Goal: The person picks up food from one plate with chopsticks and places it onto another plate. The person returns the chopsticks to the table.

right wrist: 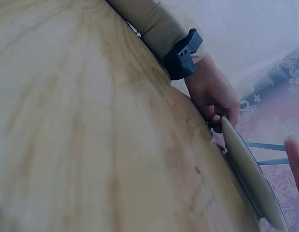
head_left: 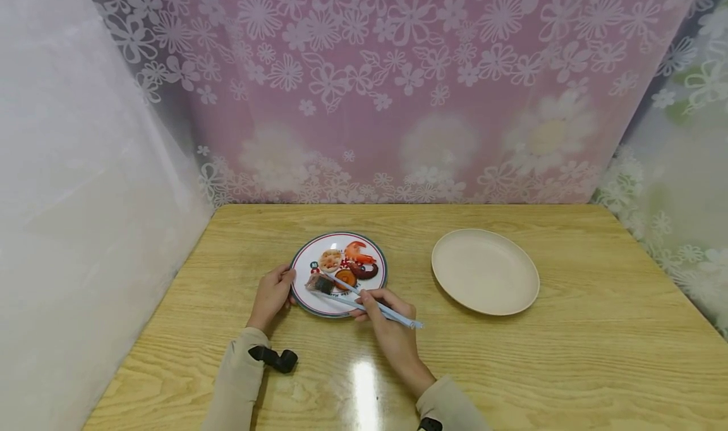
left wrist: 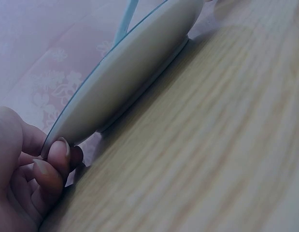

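Note:
My left hand (head_left: 272,298) grips the left rim of a white plate (head_left: 307,260) with a green and red border, thumb on top and fingertips (left wrist: 57,154) beneath. My right hand (head_left: 389,330) holds pale blue chopsticks (head_left: 392,315). Their tips reach either side of a dark-wrapped food piece (head_left: 323,284); whether they touch it, I cannot tell. Also on this plate are a shrimp (head_left: 357,252), a dark red curled tentacle piece (head_left: 365,271), a pale round piece (head_left: 330,261) and an orange-brown round piece (head_left: 345,279).
To the right on the wooden table (head_left: 597,304) lies a beige oval plate (head_left: 485,272). A black wrist camera (head_left: 275,358) sticks out from the left sleeve. Behind the table hangs a pink floral curtain (head_left: 364,115).

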Available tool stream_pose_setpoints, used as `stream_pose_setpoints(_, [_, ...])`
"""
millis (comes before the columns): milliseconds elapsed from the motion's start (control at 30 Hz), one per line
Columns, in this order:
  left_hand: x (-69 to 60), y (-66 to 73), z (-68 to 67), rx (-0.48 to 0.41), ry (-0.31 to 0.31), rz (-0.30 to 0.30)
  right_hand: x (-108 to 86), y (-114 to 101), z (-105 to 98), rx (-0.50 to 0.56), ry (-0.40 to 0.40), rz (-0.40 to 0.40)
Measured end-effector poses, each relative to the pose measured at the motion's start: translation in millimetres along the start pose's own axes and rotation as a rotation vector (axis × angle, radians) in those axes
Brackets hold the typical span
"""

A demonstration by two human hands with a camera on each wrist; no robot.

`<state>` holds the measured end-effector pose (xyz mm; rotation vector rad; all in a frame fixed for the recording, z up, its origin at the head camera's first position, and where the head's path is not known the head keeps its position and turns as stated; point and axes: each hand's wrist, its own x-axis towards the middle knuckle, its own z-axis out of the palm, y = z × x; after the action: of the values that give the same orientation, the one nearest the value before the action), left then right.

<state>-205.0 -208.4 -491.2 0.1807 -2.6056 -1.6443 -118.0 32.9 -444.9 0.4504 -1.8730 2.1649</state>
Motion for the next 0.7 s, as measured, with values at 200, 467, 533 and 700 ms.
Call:
stream_pose_setpoints(200, [1.0,0.4,-0.2,0.002,-0.001,0.001,0.9,-0.9,0.5,-0.01,0.008,-0.01])
stream_pose_setpoints(467, [-0.5,1.3,0.1,0.007,-0.003,-0.006,-1.3,9.9,-8.3,0.002,0.003,-0.063])
stream_pose_setpoints(533, [-0.8,1.5,0.2,0.003,-0.003,-0.006,-2.8,11.9,-14.1,-0.001,0.01,-0.096])
stream_pose_setpoints(700, [-1.1,1.3,-0.6,-0.007,-0.004,0.0,-7.1,4.2,-29.8,-0.021,0.007,-0.192])
